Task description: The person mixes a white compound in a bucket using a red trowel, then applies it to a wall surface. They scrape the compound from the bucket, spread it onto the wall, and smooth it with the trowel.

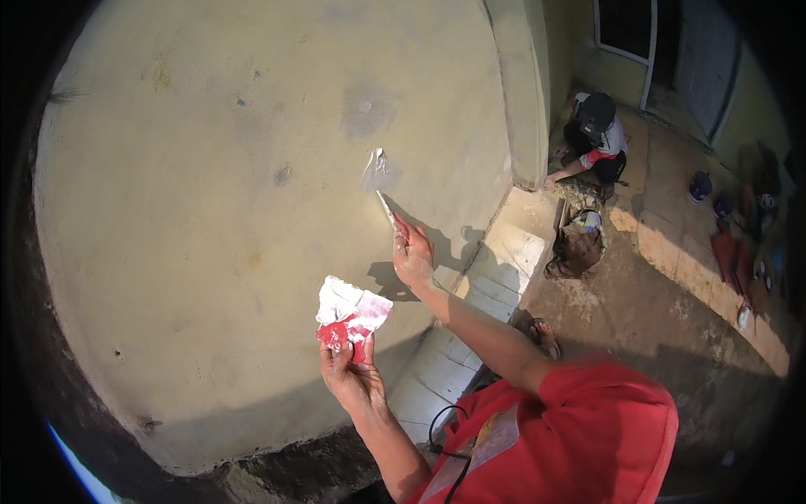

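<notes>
Patchy beige wall point(210, 210), tiled strip point(491, 294); L hand point(354, 384) pinches pasty red piece point(337, 333), R hand point(413, 259) grips prob. scraper point(385, 209).

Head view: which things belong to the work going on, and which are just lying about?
In use:
- flat blade, in the right hand
- red piece bearing white paste, in the left hand
- wall, with a white patch

Apparently just lying about:
- purple thing
- red thing, too shadowed to identify

White paste point(338, 296), grey-blotched yellowish wall point(201, 210), red shirt point(600, 424)
</notes>
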### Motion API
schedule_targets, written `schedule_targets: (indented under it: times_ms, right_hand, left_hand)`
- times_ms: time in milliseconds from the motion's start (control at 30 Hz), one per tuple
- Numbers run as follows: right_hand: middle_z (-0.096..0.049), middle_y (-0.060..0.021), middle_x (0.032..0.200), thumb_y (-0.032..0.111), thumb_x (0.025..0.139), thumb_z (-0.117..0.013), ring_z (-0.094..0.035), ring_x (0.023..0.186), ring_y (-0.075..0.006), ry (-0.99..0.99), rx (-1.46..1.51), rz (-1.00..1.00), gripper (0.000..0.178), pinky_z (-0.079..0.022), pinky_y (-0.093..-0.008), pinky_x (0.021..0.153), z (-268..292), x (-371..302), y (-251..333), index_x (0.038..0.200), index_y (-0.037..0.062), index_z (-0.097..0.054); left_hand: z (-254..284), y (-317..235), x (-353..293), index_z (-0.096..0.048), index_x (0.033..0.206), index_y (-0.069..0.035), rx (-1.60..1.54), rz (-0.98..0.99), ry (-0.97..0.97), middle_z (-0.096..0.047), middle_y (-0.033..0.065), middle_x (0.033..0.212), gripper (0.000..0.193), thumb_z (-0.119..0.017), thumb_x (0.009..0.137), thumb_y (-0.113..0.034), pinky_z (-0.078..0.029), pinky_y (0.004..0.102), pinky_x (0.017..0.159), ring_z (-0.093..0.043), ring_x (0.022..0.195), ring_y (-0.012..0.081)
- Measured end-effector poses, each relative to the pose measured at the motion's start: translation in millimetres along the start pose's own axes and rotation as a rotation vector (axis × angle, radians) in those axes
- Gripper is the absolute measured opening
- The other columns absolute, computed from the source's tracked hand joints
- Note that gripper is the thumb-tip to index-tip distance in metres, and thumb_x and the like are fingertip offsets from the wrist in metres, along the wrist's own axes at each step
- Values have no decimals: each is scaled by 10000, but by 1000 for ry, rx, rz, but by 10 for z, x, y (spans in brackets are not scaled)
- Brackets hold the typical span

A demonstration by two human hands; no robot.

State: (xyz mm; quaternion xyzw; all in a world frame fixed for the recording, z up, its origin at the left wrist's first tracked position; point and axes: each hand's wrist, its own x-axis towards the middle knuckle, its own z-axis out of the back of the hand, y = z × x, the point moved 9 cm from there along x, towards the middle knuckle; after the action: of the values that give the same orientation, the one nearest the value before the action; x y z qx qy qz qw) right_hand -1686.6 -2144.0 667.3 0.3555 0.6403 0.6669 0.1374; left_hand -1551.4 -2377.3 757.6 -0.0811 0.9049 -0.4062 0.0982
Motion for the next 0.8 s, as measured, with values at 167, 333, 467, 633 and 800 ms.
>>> schedule_targets:
  times_ms: [167, 333, 467, 633, 800]
  right_hand:
    - [-685, -174, 802, 116, 937, -596, -684, 574, -271, -195, 505, -524, 217, -617, -383, 631, 66, 955, -265, 955, -97, -627]
    - [-636, -146, 860, 78, 927, -585, -677, 653, -228, -138, 566, -464, 209, -638, -340, 574, -85, 1351, 906, 988, -122, -583]
    - [-681, -176, 942, 42, 925, -571, -712, 710, -248, -70, 801, -285, 201, -637, -331, 596, 89, 1664, 1569, 1038, -124, -583]
    - [-722, -156, 1010, 44, 958, -561, -722, 764, -241, -43, 673, -81, 256, -619, -335, 676, 641, 1549, 1282, 1146, -112, -638]
    - [-699, -187, 1270, 36, 932, -630, -671, 1090, -318, -170, -133, 167, 499, -566, -401, 945, 415, 1156, 657, 1426, -6, -575]
  left_hand:
    - [-119, 71, 78, -483, 1384, 55, -62, 34, 62, -644, 215, 1253, 553, -506, 835, 115, -666, 501, 899, -722, 1088, 360]
    - [-9, 69, 123, -473, 1396, 107, -23, 5, 72, -622, 227, 1293, 536, -531, 863, 105, -651, 460, 951, -696, 1143, 335]
    - [-78, 126, 110, -473, 1402, 101, -40, 2, 46, -625, 218, 1284, 546, -531, 859, 106, -654, 455, 942, -699, 1128, 327]
    - [62, 46, -26, -460, 1416, 87, -38, -25, -47, -617, 219, 1294, 565, -529, 855, 110, -655, 475, 930, -698, 1123, 344]
    - [8, 83, -16, -437, 1441, 60, -56, -16, -79, -607, 243, 1312, 608, -519, 842, 124, -666, 504, 888, -704, 1111, 385]
